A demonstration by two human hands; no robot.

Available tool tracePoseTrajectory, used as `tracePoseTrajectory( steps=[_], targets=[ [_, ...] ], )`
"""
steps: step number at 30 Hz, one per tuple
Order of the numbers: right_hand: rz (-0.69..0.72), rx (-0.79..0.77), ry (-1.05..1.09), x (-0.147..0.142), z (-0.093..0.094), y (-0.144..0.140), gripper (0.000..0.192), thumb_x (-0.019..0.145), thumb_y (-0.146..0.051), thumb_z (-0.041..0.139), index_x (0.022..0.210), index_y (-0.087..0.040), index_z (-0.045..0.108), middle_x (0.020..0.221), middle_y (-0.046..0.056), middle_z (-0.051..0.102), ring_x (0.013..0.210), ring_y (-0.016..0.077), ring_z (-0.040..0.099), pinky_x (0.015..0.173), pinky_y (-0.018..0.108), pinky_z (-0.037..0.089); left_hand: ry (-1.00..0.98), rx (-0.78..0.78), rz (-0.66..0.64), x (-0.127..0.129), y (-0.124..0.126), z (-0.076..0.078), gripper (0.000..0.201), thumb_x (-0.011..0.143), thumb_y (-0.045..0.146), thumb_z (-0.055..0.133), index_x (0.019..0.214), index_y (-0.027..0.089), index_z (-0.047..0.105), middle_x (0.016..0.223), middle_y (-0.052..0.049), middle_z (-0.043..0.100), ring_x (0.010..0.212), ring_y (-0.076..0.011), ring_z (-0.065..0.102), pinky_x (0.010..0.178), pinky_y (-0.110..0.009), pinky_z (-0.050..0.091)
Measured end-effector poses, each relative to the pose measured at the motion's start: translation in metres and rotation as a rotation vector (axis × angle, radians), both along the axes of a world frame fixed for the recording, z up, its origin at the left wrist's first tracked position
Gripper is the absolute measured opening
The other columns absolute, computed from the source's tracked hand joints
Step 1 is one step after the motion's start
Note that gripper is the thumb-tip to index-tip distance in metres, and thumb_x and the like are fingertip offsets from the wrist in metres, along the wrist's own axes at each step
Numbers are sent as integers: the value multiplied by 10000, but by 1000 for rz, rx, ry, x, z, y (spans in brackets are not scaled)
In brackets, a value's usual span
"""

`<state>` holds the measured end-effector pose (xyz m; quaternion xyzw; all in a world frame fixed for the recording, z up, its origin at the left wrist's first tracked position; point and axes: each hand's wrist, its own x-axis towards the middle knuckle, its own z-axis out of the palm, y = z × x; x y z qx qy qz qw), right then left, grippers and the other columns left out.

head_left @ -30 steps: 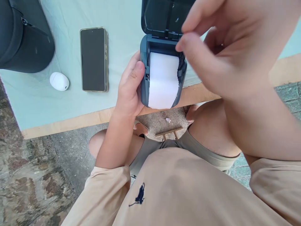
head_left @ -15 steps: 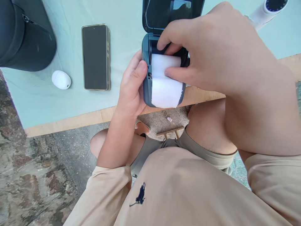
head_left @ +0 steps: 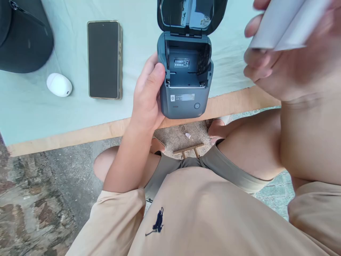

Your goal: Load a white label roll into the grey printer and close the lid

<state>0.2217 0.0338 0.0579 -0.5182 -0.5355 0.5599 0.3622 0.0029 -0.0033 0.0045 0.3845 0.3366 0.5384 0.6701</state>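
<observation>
A table (head_left: 80,131) covered with a pale green cloth (head_left: 138,42) lies under and beyond both hands, its bare wooden edge running just below the left hand. Far to the left of the left hand, at the frame's corner, sits a dark bag (head_left: 21,39). The left hand (head_left: 147,94) is wrapped around the left side of a dark grey label printer (head_left: 185,90), thumb pressed against its casing, holding it at the table's edge. The printer's lid (head_left: 191,16) stands open away from the person, and the paper bay shows bare, with a small sticker inside. The right hand (head_left: 287,67), raised to the right of the printer and blurred, is closed around a white paper roll (head_left: 285,25), well apart from the printer. To the left of the left hand a black phone (head_left: 104,59) lies flat, screen dark. Further left, a small white earbud case (head_left: 59,85) rests on the cloth.
</observation>
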Motion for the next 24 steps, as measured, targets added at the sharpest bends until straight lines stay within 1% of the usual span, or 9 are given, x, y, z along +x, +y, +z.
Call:
tracePoseTrajectory(
  steps=[3, 5, 9, 12, 15, 17, 19, 21, 24],
  targets=[
    [-33, 92, 58, 6, -13, -7, 596, 544, -606, 848, 745, -171, 493, 604, -45, 486, 471, 22, 445, 406, 221, 283, 15, -25, -2, 1, 1, 1, 185, 924, 439, 559, 1020, 334, 677, 1143, 3, 719, 1200, -251, 647, 1056, -394, 557],
    [-10, 164, 33, 9, -21, -13, 549, 626, -597, 824, 732, -159, 511, 597, -21, 503, 483, 44, 481, 440, 248, 350, 9, -34, -8, 2, 2, 1, 179, 921, 438, 551, 1006, 344, 678, 1144, -2, 721, 1197, -252, 648, 1102, -421, 533],
    [10, 396, -298, 16, -29, -21, 356, 766, -399, 752, 962, -134, 618, 871, 23, 621, 758, 48, 596, 586, 190, 439, 27, -19, -29, 3, 3, 3, 220, 921, 449, 524, 1016, 355, 699, 1166, -8, 723, 1208, -269, 644, 1123, -458, 515],
    [40, 547, -543, 21, -31, -22, 385, 803, -302, 681, 1159, -185, 596, 1138, 18, 611, 966, 48, 573, 733, 165, 493, 20, -34, -15, 4, 3, 4, 183, 920, 437, 548, 984, 350, 696, 1144, 11, 730, 1218, -256, 641, 1150, -433, 505],
    [103, 574, -696, 22, -34, -20, 413, 819, -277, 648, 1219, -222, 557, 1195, 6, 600, 1019, 77, 580, 926, 255, 517, 11, -45, 15, 5, 2, 4, 163, 915, 428, 573, 978, 330, 687, 1112, 5, 729, 1180, -253, 656, 1131, -425, 519],
    [147, 546, -805, 23, -35, -20, 481, 814, -272, 648, 1278, -262, 521, 1213, 0, 606, 1033, 109, 603, 937, 293, 508, 19, -39, 34, 6, 2, 4, 191, 916, 444, 563, 1002, 324, 685, 1104, -2, 724, 1153, -255, 665, 1089, -425, 541],
    [177, 572, -772, 25, -34, -21, 550, 830, -262, 627, 1356, -285, 466, 1277, 8, 590, 1092, 137, 625, 932, 298, 517, 31, -33, 39, 7, 2, 4, 203, 919, 450, 549, 1006, 326, 684, 1109, -1, 721, 1153, -252, 663, 1071, -419, 548],
    [112, 755, -640, 29, -32, -23, 507, 864, -257, 592, 1359, -264, 487, 1310, 30, 577, 1153, 152, 624, 941, 288, 514, 41, -36, 32, 6, 2, 5, 202, 920, 443, 544, 1000, 321, 685, 1119, -4, 719, 1152, -257, 663, 1042, -417, 560],
    [-181, 951, -607, 39, -29, -20, 397, 905, -293, 543, 1288, -197, 584, 1271, 86, 576, 1152, 178, 606, 914, 304, 483, 18, -49, 21, 6, 3, 6, 191, 915, 413, 560, 1007, 296, 678, 1101, -32, 711, 1127, -273, 670, 960, -411, 577]
  ],
)
